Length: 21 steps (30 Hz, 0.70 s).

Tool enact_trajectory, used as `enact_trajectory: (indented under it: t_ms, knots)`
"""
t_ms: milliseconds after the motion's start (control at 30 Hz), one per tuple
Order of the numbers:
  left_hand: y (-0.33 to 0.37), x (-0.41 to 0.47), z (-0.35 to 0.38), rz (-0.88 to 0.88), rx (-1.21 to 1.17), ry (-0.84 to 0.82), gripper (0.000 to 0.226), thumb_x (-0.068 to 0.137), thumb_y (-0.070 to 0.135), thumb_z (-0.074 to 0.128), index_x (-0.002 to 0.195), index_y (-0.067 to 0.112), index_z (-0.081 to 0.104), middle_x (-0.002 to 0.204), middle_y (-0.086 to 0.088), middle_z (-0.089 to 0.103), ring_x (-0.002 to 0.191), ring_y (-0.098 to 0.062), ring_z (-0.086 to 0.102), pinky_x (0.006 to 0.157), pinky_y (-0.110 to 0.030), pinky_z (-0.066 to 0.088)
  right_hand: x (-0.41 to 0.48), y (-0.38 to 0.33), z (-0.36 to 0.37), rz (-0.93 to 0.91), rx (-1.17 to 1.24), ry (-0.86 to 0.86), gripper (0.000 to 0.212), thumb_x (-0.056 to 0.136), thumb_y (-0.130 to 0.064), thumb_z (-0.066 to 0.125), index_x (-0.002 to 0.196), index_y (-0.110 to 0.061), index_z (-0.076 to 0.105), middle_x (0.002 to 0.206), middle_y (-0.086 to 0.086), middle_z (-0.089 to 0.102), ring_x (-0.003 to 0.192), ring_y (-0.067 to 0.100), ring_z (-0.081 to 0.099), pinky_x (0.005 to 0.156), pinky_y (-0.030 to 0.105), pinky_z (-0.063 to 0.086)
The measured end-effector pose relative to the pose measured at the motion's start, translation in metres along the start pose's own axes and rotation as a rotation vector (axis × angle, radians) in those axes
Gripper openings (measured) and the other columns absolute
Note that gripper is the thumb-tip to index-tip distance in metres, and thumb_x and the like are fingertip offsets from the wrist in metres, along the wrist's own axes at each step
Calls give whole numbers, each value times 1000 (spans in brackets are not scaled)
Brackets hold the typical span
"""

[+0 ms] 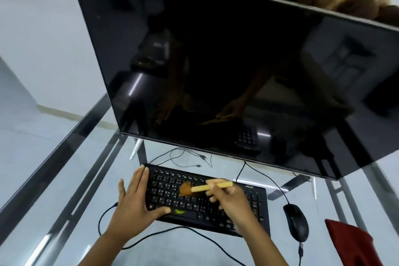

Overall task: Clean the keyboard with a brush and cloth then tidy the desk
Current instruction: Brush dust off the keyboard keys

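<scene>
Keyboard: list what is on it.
On the keyboard: the left hand lies flat over its left end, the right hand holds a brush with bristles on the middle keys, and a green scrap lies near the front. Keys beneath the hands are hidden.

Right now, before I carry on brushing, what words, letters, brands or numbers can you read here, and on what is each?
"B", "N", "M": keys in the bottom letter row of the keyboard, barely legible.
Other keys: white marks, too small and blurred to read.
Logo at the keyboard's far right corner: blurred, unreadable.
Monitor, mouse, brush, cloth: no text visible.
</scene>
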State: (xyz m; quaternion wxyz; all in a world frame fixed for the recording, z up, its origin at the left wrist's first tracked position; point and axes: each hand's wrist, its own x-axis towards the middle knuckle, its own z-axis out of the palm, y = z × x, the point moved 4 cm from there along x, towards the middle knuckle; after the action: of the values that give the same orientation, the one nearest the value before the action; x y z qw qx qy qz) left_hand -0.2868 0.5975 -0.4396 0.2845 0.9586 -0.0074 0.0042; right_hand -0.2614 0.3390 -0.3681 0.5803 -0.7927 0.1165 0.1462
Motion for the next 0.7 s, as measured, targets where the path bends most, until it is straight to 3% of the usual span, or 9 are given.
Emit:
enact_trajectory:
  t_ms: [133,267,300,367,433,567,700]
  knots:
    - [-10,-6,-2,-50,-89,38,127,60,90,52,154,21,1,161,8,1,146,-4,-6,118,-40,-11,5,-4,1,-113,-62,209,9,91,-30,62,94,-34,70,75,-2,69,59,3,56,53,12,42]
    - [-22,-13,-2,-42,-163,17,127,59,87,60,154,25,2,160,9,6,147,-11,2,120,-41,8,3,-7,20,-28,-17,-53,10,92,-30,61,95,-29,71,83,1,73,68,9,65,59,16,45]
    - [-24,-14,-2,-32,-151,8,128,59,87,61,154,24,2,160,8,7,147,-12,5,120,-39,9,5,-6,20,-46,-65,-37,9,92,-30,62,93,-29,70,81,3,73,66,14,65,56,18,45]
    - [-25,-17,-3,11,-100,-8,128,61,87,60,154,20,2,160,6,8,147,-10,6,119,-35,9,9,-5,13,-118,-145,147,7,91,-30,63,92,-32,69,75,8,70,58,18,57,51,22,42]
    - [-24,-20,-2,39,-58,-10,127,63,87,57,154,17,3,160,4,9,147,-10,6,120,-36,9,8,-7,9,-157,-109,248,8,91,-30,63,93,-31,70,73,9,69,57,11,55,52,21,43]
    - [-25,-20,-2,31,-21,-5,125,65,88,53,154,15,3,160,1,11,147,-11,6,120,-33,6,5,-10,25,-42,-96,-26,9,92,-29,62,93,-29,70,81,-2,73,65,4,64,54,13,44]
    - [-24,-21,-4,1,-31,-33,124,65,87,54,153,15,5,159,-2,15,146,-18,14,118,-38,16,4,-22,16,-197,-272,242,7,91,-27,63,93,-31,68,71,-3,67,54,2,53,48,12,40]
